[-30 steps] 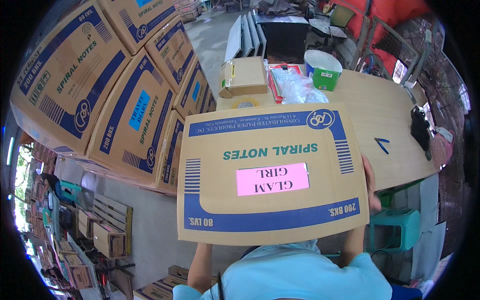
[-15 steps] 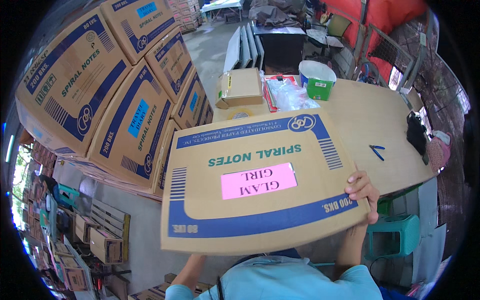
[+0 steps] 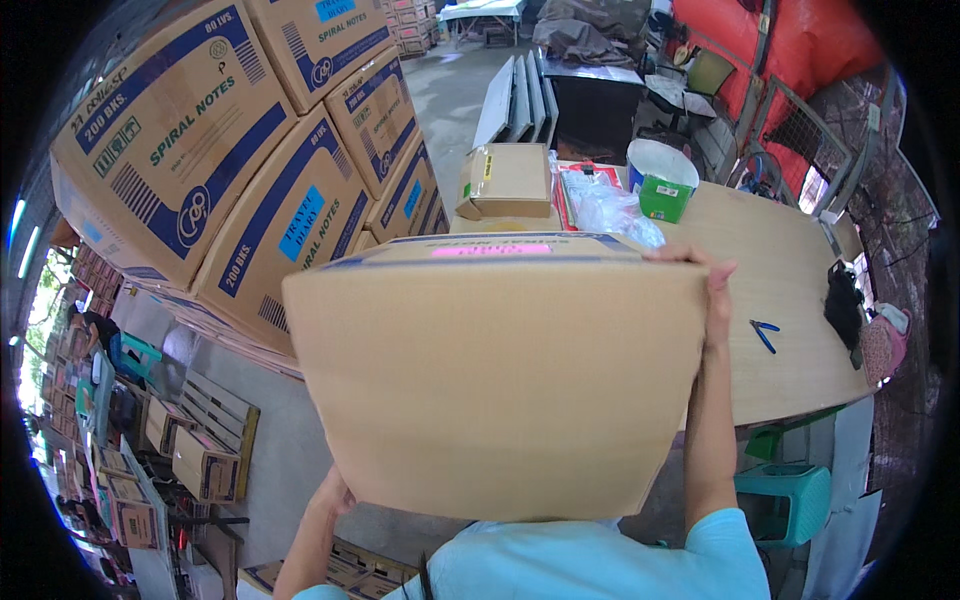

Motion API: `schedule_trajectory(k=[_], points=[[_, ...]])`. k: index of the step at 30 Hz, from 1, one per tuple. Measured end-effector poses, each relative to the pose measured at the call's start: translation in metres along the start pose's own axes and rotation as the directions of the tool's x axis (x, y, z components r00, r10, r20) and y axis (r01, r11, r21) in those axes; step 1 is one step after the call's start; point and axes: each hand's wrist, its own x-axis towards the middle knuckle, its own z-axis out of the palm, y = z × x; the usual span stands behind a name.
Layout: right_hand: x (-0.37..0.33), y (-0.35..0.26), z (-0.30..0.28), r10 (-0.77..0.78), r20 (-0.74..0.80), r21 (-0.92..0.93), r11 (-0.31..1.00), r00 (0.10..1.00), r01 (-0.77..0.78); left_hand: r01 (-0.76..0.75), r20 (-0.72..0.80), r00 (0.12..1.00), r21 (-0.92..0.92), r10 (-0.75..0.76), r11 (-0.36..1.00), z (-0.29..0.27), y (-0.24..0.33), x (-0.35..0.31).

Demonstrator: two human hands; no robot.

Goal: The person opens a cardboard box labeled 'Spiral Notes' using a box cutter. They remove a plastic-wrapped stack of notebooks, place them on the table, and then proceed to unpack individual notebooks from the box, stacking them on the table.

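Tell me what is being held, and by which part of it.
A large cardboard box: the right hand grips its upper right corner, and the left hand, its fingers hidden, is at the lower left corner.

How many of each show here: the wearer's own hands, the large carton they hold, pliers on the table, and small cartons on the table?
Own hands: 2 (left hand, right hand)
Held carton: 1
Pliers: 1
Small carton on table: 1
Total: 5
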Motion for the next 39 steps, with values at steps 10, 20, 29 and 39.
schedule_trajectory(k=[10, 20, 29, 39], points=[[0.051, 0.052, -0.004, 0.24, -0.381, 0.278, 0.951, 0.893, -0.137, -0.899, -0.561, 0.337, 0.045, 0.756, 0.435, 0.069, 0.038, 0.061], [-0.038, 0.052, -0.031, 0.321, -0.563, 0.303, 0.938, 0.761, -0.172, -0.852, -0.486, 0.477, -0.051, 0.732, 0.521, 0.058, 0.117, 0.107], [0.007, 0.086, -0.023, 0.512, -0.275, 0.413, 0.827, 0.814, -0.38, -0.859, -0.593, 0.382, 0.055, 0.709, 0.509, 0.101, 0.035, 0.003], [-0.002, 0.186, -0.087, 0.241, -0.292, -0.099, 0.955, 0.926, -0.279, -0.858, -0.239, 0.184, 0.434, 0.953, 0.275, 0.079, 0.024, 0.043]])
